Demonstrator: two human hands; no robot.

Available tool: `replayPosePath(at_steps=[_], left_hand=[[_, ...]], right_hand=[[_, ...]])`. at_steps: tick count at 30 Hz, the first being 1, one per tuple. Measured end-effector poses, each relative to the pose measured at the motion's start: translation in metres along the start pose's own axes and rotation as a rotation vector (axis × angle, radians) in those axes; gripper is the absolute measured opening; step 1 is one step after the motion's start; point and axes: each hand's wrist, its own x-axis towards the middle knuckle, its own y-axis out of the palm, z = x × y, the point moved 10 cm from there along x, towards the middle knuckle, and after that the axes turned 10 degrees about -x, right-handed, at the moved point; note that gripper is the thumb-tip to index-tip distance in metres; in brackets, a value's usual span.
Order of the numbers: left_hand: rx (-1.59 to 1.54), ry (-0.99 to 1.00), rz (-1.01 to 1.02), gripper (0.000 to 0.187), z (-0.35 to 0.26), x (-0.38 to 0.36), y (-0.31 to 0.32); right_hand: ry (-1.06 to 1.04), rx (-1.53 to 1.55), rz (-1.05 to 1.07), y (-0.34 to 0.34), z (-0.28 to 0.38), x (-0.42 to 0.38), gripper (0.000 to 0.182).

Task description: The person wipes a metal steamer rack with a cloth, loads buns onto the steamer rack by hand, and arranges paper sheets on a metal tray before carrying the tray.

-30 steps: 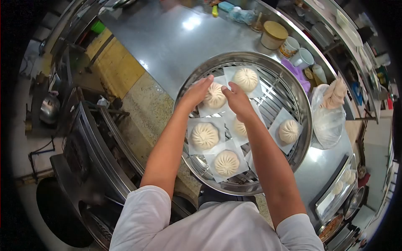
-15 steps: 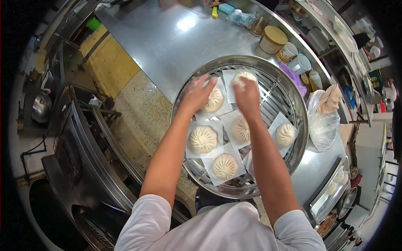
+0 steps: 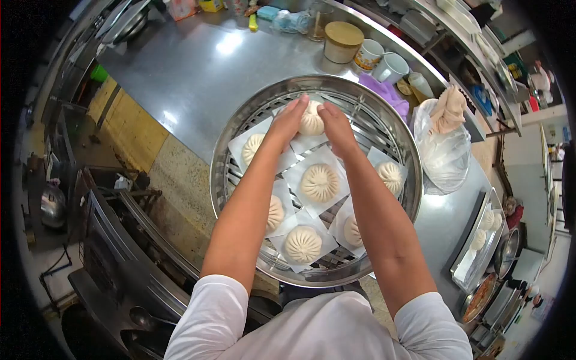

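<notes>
A round metal steamer tray [image 3: 414, 180] with a slatted base holds several pleated buns, each on a square of white paper. At its far side, my left hand [image 3: 288, 125] and my right hand [image 3: 337, 127] cup a bun [image 3: 311, 120] from either side, fingers curled round it. Its paper sheet [image 3: 309, 143] lies underneath. Just nearer sits the middle bun [image 3: 319, 183], with another bun [image 3: 303, 244] at the near rim. My forearms partly cover the left bun [image 3: 252, 147] and the lower right bun [image 3: 353, 231]. A further bun [image 3: 390, 176] rests at the right.
The steamer stands on a steel counter [image 3: 180, 102]. Along the back are a lidded tub [image 3: 343, 43], mugs [image 3: 391, 67] and a purple cloth [image 3: 384, 95]. Dough lies by a plastic-covered bowl [image 3: 447, 156] at right, near a tray of dough pieces [image 3: 474, 255]. Stove equipment [image 3: 126, 240] is at left.
My left hand has left the left bun and joined my right hand around the far bun. The view has shifted, so the steamer appears further left.
</notes>
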Motion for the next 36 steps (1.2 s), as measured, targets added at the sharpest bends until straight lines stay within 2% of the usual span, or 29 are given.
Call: replayPosePath(at_steps=[3,4,6,7,9,11,13,15,16,18,19,21,23,24,26,27,30,32,36], left_hand=[[-0.067,-0.025,-0.026,0.073,-0.003,-0.013,0.002],[-0.062,-0.024,-0.013,0.073,-0.003,-0.020,0.004],[0.244,0.185,-0.146,0.066,-0.024,-0.045,-0.008],[0.394,0.299,-0.208,0.062,-0.037,-0.059,-0.010],[0.468,0.385,-0.009,0.050,-0.028,-0.082,0.014],[0.571,0.392,0.069,0.044,-0.022,-0.104,0.039],[0.499,0.442,0.097,0.045,-0.016,-0.113,0.062],[0.324,0.408,0.222,0.049,-0.029,-0.134,0.111],[0.325,0.416,0.304,0.049,-0.027,-0.143,0.146],[0.111,0.386,0.488,0.051,-0.026,-0.163,0.203],[0.119,0.393,0.518,0.051,-0.027,-0.172,0.230],[-0.022,0.281,0.779,0.054,-0.017,-0.206,0.303],[-0.024,0.249,0.829,0.056,-0.005,-0.226,0.355],[-0.075,0.177,0.843,0.056,0.008,-0.231,0.377],[-0.148,0.068,0.860,0.057,0.033,-0.241,0.420],[-0.138,0.073,0.855,0.057,0.041,-0.249,0.439],[-0.216,-0.099,0.823,0.058,0.082,-0.274,0.509],[-0.192,-0.122,0.791,0.060,0.105,-0.287,0.559],[-0.109,-0.147,0.803,0.063,0.138,-0.306,0.657]], right_hand=[[-0.027,0.088,0.009,-0.009,0.008,-0.018,0.066],[-0.049,0.000,-0.017,-0.018,0.013,-0.027,0.065],[-0.164,-0.229,-0.120,-0.043,0.024,-0.049,0.061],[-0.166,-0.224,-0.141,-0.059,0.021,-0.061,0.061],[-0.132,-0.170,-0.094,-0.082,0.030,-0.112,0.054],[-0.171,-0.171,-0.089,-0.102,0.009,-0.143,0.043],[-0.271,-0.224,-0.106,-0.126,0.015,-0.191,0.035],[-0.173,0.014,-0.034,-0.147,0.003,-0.223,0.028],[-0.160,0.002,-0.082,-0.167,0.000,-0.235,0.026],[-0.148,-0.002,-0.157,-0.208,-0.003,-0.263,0.023],[-0.156,-0.079,-0.219,-0.228,0.000,-0.276,0.021],[-0.180,-0.151,-0.295,-0.262,0.001,-0.298,0.019],[-0.380,-0.315,-0.633,-0.318,0.013,-0.345,0.011],[-0.253,-0.338,-0.586,-0.344,0.001,-0.361,0.013],[-0.221,-0.519,-0.769,-0.414,-0.027,-0.401,0.017],[-0.183,-0.523,-0.848,-0.453,-0.055,-0.416,0.020],[-0.101,-0.514,-1.063,-0.573,-0.140,-0.471,0.028],[0.136,-0.547,-1.066,-0.643,-0.206,-0.492,0.033],[0.221,-0.531,-0.971,-0.742,-0.274,-0.484,0.047]])
